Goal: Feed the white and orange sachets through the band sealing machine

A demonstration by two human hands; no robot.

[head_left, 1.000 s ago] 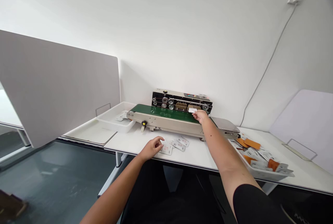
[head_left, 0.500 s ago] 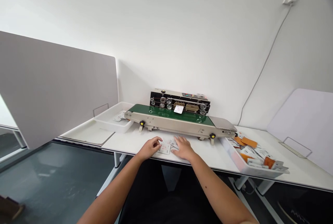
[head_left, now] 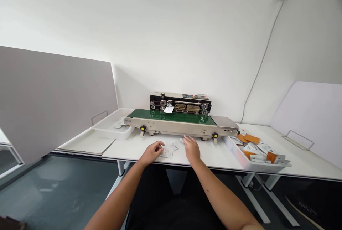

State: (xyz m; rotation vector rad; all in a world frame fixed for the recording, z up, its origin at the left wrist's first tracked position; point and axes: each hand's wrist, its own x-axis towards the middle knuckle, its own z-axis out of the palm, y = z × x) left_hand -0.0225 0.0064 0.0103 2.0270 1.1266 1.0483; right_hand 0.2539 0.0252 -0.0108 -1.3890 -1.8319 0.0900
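Note:
My left hand (head_left: 152,152) rests at the table's front with loosely curved fingers apart, its thumb by the edge of a small white printed packet (head_left: 167,152). Another white packet (head_left: 174,146) lies partly behind that one. My right hand (head_left: 191,149) lies palm down with fingers stretched out, the fingertips over a further small packet (head_left: 182,140) that is mostly hidden. Behind both hands stands a band sealing machine (head_left: 192,106) with a green conveyor belt (head_left: 184,116). A white packet (head_left: 169,109) sits upright at its rollers, left of the middle.
On the right, a white bin (head_left: 247,164) holds several white and orange packets. A translucent tray (head_left: 107,128) with a few packets stands left of the conveyor. Grey partitions (head_left: 58,98) flank the table, and a cable (head_left: 263,62) runs down the wall.
The packet in the machine has travelled left along the belt. My right hand has slid slightly away from the packets by my left hand, with a packet under its fingertips. The view has shifted slightly.

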